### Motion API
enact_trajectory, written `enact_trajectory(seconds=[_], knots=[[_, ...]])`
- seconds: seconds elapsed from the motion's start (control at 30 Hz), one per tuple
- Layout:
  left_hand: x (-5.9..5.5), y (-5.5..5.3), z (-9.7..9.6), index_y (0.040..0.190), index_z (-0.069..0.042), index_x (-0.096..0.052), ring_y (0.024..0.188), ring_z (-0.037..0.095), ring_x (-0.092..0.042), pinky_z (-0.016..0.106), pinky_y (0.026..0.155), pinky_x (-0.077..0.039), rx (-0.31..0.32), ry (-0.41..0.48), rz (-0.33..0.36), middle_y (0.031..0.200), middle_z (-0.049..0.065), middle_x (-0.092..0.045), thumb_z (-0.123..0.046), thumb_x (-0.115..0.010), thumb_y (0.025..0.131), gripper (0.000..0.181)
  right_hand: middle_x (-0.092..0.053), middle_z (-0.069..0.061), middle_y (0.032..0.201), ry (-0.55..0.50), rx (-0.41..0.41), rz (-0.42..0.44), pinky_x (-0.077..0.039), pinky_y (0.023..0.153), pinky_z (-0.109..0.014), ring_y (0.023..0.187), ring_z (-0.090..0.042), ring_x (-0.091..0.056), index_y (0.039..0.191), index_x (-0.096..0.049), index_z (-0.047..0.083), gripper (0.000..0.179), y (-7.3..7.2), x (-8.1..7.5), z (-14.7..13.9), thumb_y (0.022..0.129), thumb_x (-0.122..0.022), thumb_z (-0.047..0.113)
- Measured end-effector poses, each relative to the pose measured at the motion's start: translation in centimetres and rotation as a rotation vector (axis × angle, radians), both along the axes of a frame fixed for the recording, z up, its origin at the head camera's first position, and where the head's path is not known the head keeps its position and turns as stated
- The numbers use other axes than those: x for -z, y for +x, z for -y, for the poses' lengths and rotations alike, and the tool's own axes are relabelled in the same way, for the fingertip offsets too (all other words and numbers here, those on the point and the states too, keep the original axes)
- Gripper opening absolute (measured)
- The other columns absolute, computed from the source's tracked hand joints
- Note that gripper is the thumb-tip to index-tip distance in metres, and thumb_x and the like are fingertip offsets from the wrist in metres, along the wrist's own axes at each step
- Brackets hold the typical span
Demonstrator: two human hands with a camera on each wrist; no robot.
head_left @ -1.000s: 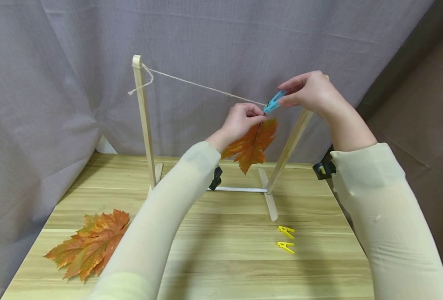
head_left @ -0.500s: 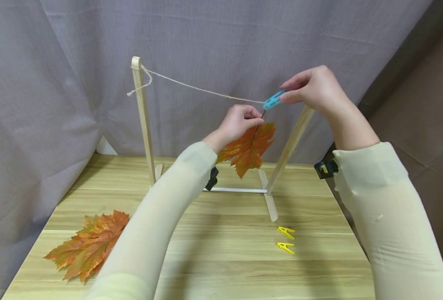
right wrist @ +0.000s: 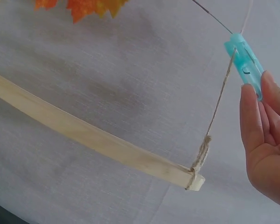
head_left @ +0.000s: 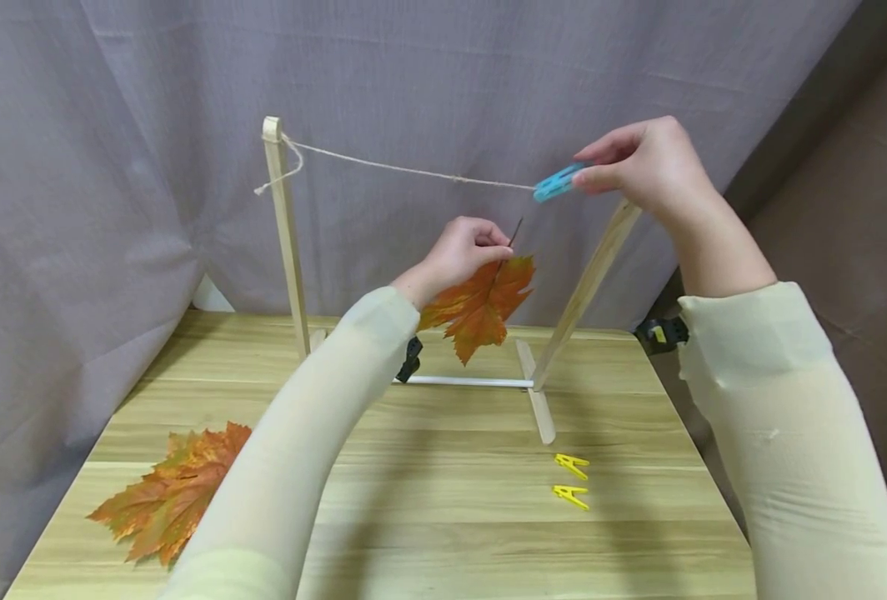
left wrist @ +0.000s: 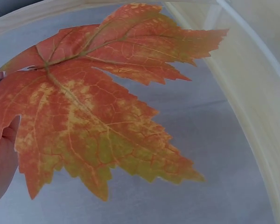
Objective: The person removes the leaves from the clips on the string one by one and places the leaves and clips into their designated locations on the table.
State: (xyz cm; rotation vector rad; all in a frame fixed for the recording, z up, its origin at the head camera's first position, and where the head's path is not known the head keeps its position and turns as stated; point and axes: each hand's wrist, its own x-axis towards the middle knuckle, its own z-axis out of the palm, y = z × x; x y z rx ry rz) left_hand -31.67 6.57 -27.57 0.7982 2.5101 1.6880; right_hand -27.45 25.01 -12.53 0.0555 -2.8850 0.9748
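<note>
My left hand [head_left: 462,254] pinches the thin dark stem of an orange maple leaf [head_left: 483,308], which hangs below the fingers. That leaf [left wrist: 84,112] fills much of the left wrist view, red-orange with yellow-green patches, and covers part of the hand. Between thumb and fingers my right hand [head_left: 653,167] holds a light blue clothespin [head_left: 556,182] by its handle end. The clothespin's nose is at the twine [head_left: 398,169], as the right wrist view also shows on the clothespin [right wrist: 246,65]. In the head view the stem's tip stands just below and left of the clothespin.
Two wooden posts, the left post [head_left: 286,242] and right post [head_left: 586,287], carry the twine above the wooden table [head_left: 443,517]. A white rod [head_left: 473,382] joins their feet. More maple leaves [head_left: 177,492] lie at left. Two yellow clothespins [head_left: 571,496] lie at right. Behind hangs a grey curtain [head_left: 428,75].
My right hand has moved up and right with the blue clothespin, and the twine has risen with it. My left hand has drawn the leaf down and left, away from the clothespin.
</note>
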Motion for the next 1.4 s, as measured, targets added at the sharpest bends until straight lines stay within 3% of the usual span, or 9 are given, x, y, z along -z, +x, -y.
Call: enact_trajectory(seconds=[0.47,0.67,0.83,1.2,1.4], knots=[[0.4,-0.1,1.6,0.092,-0.003,-0.068,0.087,0.016,-0.063,0.024,0.08,-0.051,0.006,-0.022,0.025,0.097,0.011,-0.069,-0.016,-0.064,0.089,0.014,-0.06,0.021,0.073,-0.107,0.041,-0.037,-0.038,0.07,-0.022,0.072,0.0,-0.056,0.111,-0.069,0.016,0.036,0.3,-1.1,-0.7,0.077,-0.076,0.029],[0.4,0.0,2.6,0.091,-0.002,-0.068,0.085,0.014,-0.062,0.023,0.079,-0.05,0.008,-0.053,0.017,0.096,0.011,-0.069,-0.016,-0.064,0.088,0.014,-0.062,0.019,0.071,-0.204,0.011,-0.089,-0.041,0.063,-0.015,0.068,0.001,-0.056,0.094,-0.073,0.022,0.018,0.3,-1.2,-1.3,0.077,-0.077,0.02],[0.5,0.3,4.0,0.089,-0.001,-0.068,0.079,0.012,-0.062,0.021,0.074,-0.049,0.013,-0.087,0.001,0.093,0.012,-0.071,-0.014,-0.066,0.087,0.014,-0.062,0.021,0.071,-0.202,0.019,-0.09,-0.037,0.071,-0.019,0.077,-0.001,-0.051,0.097,-0.073,0.023,0.021,0.6,-1.3,-2.0,0.077,-0.077,0.023],[2.0,1.5,7.3,0.085,0.0,-0.067,0.075,0.007,-0.06,0.019,0.071,-0.048,0.071,-0.113,0.025,0.089,0.012,-0.071,-0.011,-0.066,0.087,0.011,-0.064,0.024,0.071,-0.235,0.043,-0.054,-0.028,0.084,-0.026,0.085,0.0,-0.049,0.1,-0.073,0.028,0.026,1.7,-0.2,-4.5,0.075,-0.078,0.027],[3.5,2.0,9.1,0.085,0.0,-0.065,0.072,0.008,-0.059,0.02,0.069,-0.048,0.075,-0.093,0.051,0.086,0.011,-0.07,-0.01,-0.065,0.087,0.009,-0.065,0.027,0.078,-0.271,0.009,-0.049,-0.031,0.077,-0.012,0.091,0.003,-0.048,0.102,-0.073,0.029,0.027,2.0,1.0,-6.2,0.076,-0.078,0.025]])
